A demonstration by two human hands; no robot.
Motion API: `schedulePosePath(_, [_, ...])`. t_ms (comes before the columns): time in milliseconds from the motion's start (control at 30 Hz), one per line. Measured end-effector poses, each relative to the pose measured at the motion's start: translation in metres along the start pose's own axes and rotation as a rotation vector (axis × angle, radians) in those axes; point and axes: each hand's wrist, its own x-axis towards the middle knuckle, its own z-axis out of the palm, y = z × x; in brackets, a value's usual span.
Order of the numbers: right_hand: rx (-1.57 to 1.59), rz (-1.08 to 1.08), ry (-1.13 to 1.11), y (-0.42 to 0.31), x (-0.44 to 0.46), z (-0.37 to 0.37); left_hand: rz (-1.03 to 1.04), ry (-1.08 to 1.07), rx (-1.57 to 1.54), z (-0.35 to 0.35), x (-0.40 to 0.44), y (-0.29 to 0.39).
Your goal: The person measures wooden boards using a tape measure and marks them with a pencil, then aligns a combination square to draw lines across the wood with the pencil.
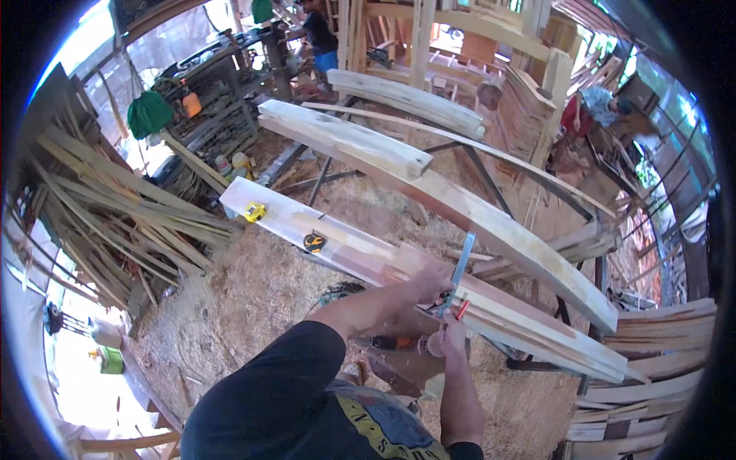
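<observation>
A long pale plank point(360, 254) lies across in front of me on a metal stand. My left hand point(431, 280) is closed on a try square point(463, 264) with a bluish metal blade, laid across the plank. My right hand point(453, 336) is closed around a red pencil or marker point(462, 309), close to the square's lower end. Farther left on the plank rest a yellow tape measure point(255, 211) and a black-and-orange object point(314, 242), possibly another tape measure. Below my hands is a black-and-orange power tool point(395, 343), partly hidden.
A thick curved beam point(475, 203) runs alongside, beyond the plank, with a shorter timber point(353, 138) on it. Wood strips point(130, 207) are piled at left and curved boards point(644, 383) at right. Shavings point(238, 307) cover the floor. Other people point(318, 34) are in the background.
</observation>
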Motion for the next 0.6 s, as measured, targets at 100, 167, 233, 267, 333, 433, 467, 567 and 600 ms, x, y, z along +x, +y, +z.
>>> schedulePosePath(100, [-0.062, -0.014, 0.027, 0.013, 0.018, -0.011, -0.08, 0.022, 0.069, 0.001, -0.005, 0.002])
schedulePosePath(167, [-0.108, -0.009, 0.12, 0.01, 0.012, -0.006, -0.121, 0.118, 0.14, 0.02, -0.01, -0.002])
schedulePosePath(233, [-0.116, -0.093, 0.078, 0.02, 0.011, 0.001, -0.29, 0.016, 0.001, 0.001, -0.024, 0.011])
schedulePosePath(267, [-0.109, -0.142, 0.057, 0.026, 0.009, 0.004, -0.362, -0.037, -0.06, -0.011, -0.035, 0.015])
schedulePosePath(333, [-0.297, -0.181, -0.037, 0.022, -0.01, 0.011, -0.45, 0.11, -0.373, -0.012, -0.068, 0.013])
schedulePosePath(433, [-0.298, -0.167, -0.149, 0.03, -0.027, 0.038, -0.653, -0.035, -0.716, -0.04, -0.119, 0.012])
schedulePosePath(467, [-0.368, -0.1, -0.128, 0.03, -0.034, 0.048, -0.649, -0.013, -0.722, -0.044, -0.138, 0.008])
schedulePosePath(567, [-0.51, -0.056, -0.204, 0.028, -0.049, 0.087, -0.796, 0.128, -0.701, -0.055, -0.184, 0.009])
schedulePosePath(600, [-0.47, -0.036, -0.252, 0.029, -0.051, 0.099, -0.867, 0.195, -0.704, -0.061, -0.198, 0.013])
